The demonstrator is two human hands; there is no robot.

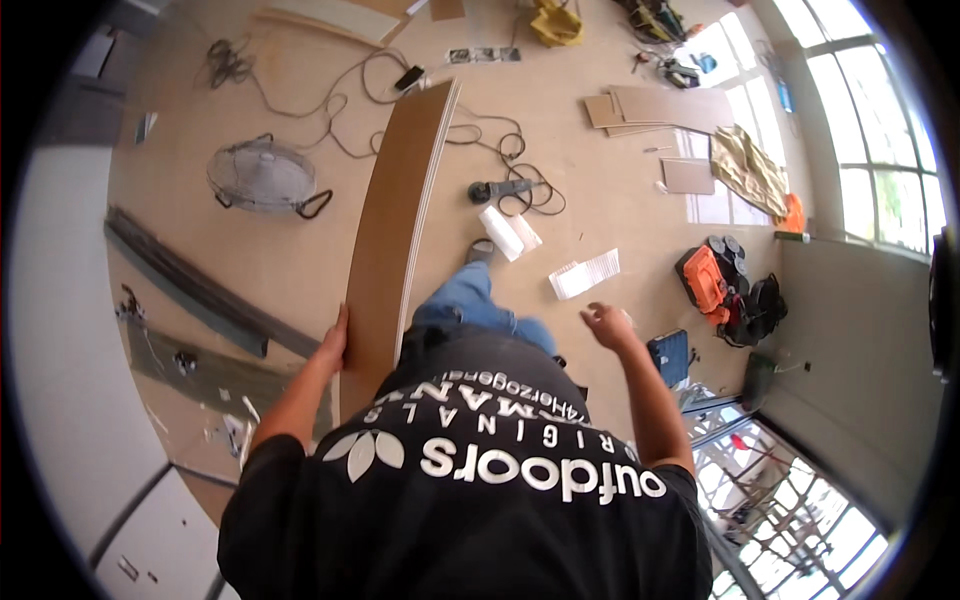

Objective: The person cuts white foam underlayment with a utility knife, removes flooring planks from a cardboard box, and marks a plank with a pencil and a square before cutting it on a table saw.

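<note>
My left hand grips the outer side of a long brown board, its fingers partly hidden behind it. The board is upright on its edge along my left side and stretches far ahead of me. Pale lines run along its right edge; whether it is one board or a stack of them I cannot tell. Out to my right, my right hand hangs in the air with loosely bent fingers apart and nothing in them. Nearest to it on the floor is a white printed sheet.
A corded power tool and a white roll lie ahead. Cables cross the floor. To the left are a round fan and long dark strips. Flat panels and an orange toolbox are on the right.
</note>
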